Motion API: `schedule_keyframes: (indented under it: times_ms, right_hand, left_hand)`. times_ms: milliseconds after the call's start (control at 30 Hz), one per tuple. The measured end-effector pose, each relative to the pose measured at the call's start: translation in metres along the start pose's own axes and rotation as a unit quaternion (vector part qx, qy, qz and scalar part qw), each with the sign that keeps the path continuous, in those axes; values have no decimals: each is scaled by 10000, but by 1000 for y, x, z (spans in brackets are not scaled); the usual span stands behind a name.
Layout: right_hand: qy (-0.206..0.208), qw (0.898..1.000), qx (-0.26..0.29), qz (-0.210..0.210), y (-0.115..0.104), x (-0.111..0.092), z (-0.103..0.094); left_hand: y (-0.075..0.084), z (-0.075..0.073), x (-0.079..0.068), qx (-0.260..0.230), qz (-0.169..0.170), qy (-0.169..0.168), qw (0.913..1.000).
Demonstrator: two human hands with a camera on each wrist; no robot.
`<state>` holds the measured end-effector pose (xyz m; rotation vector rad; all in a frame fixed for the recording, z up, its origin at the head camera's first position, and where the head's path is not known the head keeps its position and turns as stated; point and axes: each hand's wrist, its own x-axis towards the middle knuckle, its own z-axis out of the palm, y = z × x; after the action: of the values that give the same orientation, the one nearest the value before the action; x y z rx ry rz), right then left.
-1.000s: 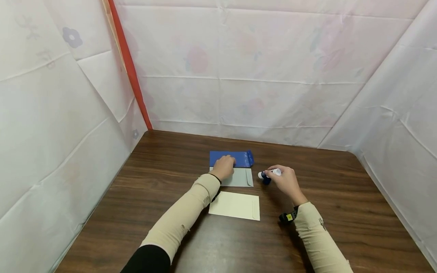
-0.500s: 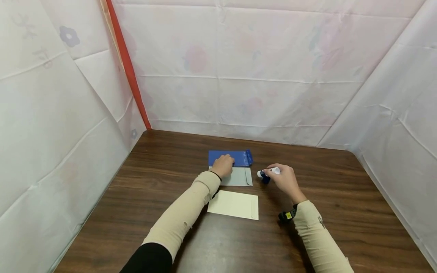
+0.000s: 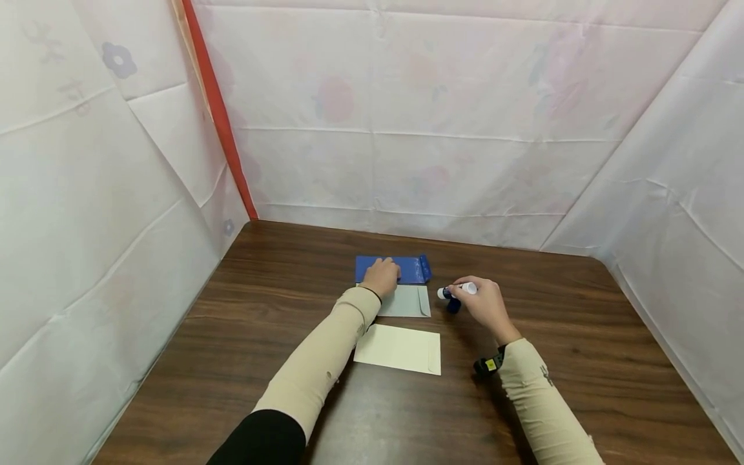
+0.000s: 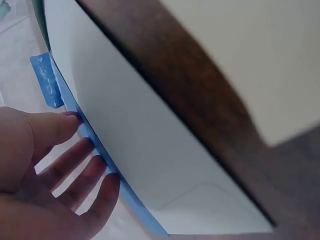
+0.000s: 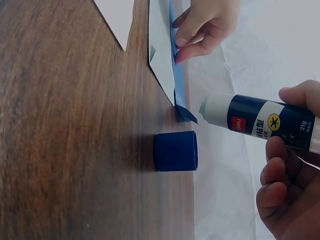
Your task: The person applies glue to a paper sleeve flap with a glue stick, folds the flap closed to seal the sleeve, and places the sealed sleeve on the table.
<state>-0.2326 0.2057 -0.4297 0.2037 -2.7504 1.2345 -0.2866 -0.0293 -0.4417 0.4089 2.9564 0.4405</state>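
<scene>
Glue stick (image 5: 252, 117) was in the right hand (image 3: 484, 302), pinched by thumb and fingers round the barrel, off the table (image 3: 261, 310). Bare tip pointed at the blue envelope (image 3: 409, 268), near its flap (image 4: 46, 80) but apart in head view.

Left hand (image 3: 382, 275) had its fingers spread and lightly bent, tips resting on the blue envelope; no wrap grip.

Handling, my read: stick was light and rigid, smooth barrel, could roll if laid down; mid-barrel was the place to hold. Exposed tip looked soft and tacky, so keep fingers off. Envelopes would be very light, flexible, easy to crease or slide; best pinned flat on the body, away from the flap. White streaks on the flap were probably glue, so sticky there.

Materials: stick was a plastic cylinder, dark blue label with a white band, pale ends. Blue cap (image 5: 176, 151), a short smooth cylinder, stood upright on the table below it. Blue paper rectangle, flap tipped up at its right end. Grey-green envelope (image 3: 407, 301) lay against its near side, matte. Cream envelope (image 3: 398, 349) lay apart, closer to the person. Table was dark wood-grain, faintly glossy.
</scene>
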Motion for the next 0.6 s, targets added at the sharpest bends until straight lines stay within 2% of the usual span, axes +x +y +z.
schedule_keyframes:
  times_ms: [300,600]
  right_hand:
    - [16,9998,132,-123,-5,5,-3]
    - [-27,9999,-81,-77,-4,9,-6]
  left_hand:
    - [-5,3,7,79,-17,317,9995]
    - [-6,7,13,154,31,350,9993]
